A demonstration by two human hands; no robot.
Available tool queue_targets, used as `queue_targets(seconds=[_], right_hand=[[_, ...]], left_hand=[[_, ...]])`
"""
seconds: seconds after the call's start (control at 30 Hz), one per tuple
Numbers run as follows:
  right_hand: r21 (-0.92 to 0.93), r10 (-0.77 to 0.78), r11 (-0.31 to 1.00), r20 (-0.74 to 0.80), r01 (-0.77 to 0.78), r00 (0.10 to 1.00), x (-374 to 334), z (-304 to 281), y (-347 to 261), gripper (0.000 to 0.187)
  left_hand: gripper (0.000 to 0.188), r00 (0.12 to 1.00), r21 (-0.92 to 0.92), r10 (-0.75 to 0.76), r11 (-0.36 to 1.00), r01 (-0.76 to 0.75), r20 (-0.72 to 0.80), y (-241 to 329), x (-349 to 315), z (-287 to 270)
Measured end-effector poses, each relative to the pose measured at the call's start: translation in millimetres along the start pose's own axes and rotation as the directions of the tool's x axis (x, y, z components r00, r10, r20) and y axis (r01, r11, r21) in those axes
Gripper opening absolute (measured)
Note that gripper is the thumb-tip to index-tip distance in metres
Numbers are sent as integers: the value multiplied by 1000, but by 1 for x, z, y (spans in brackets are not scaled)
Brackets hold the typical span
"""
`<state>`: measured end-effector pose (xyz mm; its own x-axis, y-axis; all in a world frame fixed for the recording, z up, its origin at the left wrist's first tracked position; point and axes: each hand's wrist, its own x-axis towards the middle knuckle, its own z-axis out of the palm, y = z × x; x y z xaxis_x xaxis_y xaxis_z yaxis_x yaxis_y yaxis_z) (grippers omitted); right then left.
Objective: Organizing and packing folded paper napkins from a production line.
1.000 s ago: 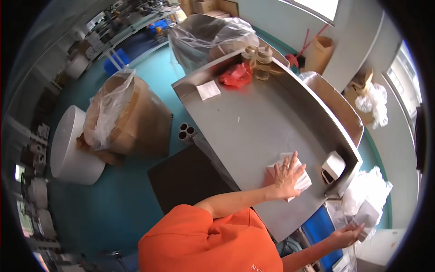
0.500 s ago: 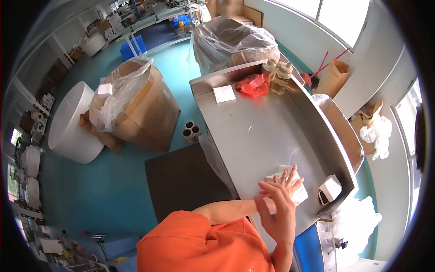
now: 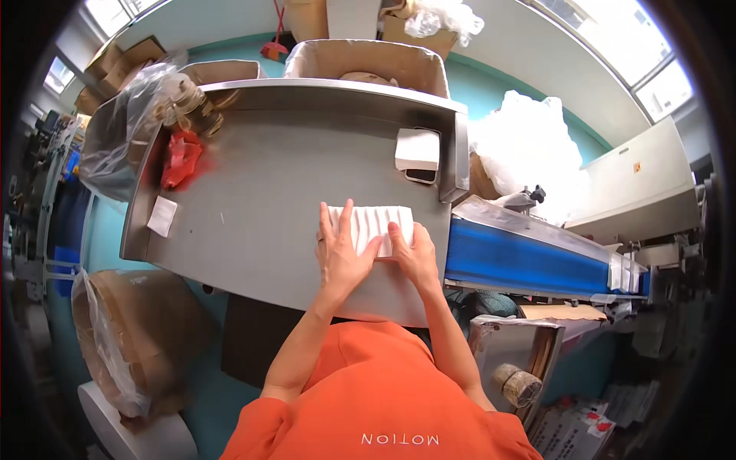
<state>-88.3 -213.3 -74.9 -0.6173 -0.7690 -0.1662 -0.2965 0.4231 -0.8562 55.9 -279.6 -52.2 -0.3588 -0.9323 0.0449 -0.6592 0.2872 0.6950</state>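
A row of white folded paper tissues (image 3: 371, 224), several thin stacks side by side, lies on the metal table (image 3: 284, 184) in front of me. My left hand (image 3: 343, 257) grips its left end, two fingers stretched along the far side and the thumb at the near edge. The right end sits in my right hand (image 3: 416, 257), its thumb resting on top of the tissues and its other fingers partly hidden along the side. Beyond my right hand, another white tissue stack (image 3: 418, 148) rests on a dark phone-like object (image 3: 420, 176).
A blue conveyor belt (image 3: 521, 259) runs off to the right of the table. On the table's left are a crumpled red bag (image 3: 182, 159), glass jars (image 3: 192, 107) and a white paper square (image 3: 162, 216). Cardboard boxes (image 3: 368, 57) stand behind the raised rim.
My view has swung right, toward the conveyor belt. My right hand, raised over my left forearm before, is now down on the tissues; the left stays on them.
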Motion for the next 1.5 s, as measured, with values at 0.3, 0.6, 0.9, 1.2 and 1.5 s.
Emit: queue_targets(seconds=[0.3, 0.6, 0.9, 1.2, 1.5], right_hand=[[741, 206, 336, 545, -582, 813, 2, -14, 35, 43], [629, 161, 728, 229, -272, 960, 42, -4, 24, 33], [900, 400, 353, 102, -256, 911, 137, 1, -10, 41], [42, -39, 998, -148, 46, 988, -47, -12, 18, 44], [794, 434, 281, 397, -540, 809, -54, -52, 54, 37]], left_hand=[[109, 996, 235, -55, 971, 35, 77, 29, 1, 2], [92, 992, 216, -47, 974, 72, -115, -12, 9, -16], [93, 997, 204, -34, 978, 49, -75, -12, 7, -21], [89, 990, -216, 94, 974, -69, 108, 10, -17, 4], [96, 970, -353, 87, 936, -1, 226, 16, -12, 12]])
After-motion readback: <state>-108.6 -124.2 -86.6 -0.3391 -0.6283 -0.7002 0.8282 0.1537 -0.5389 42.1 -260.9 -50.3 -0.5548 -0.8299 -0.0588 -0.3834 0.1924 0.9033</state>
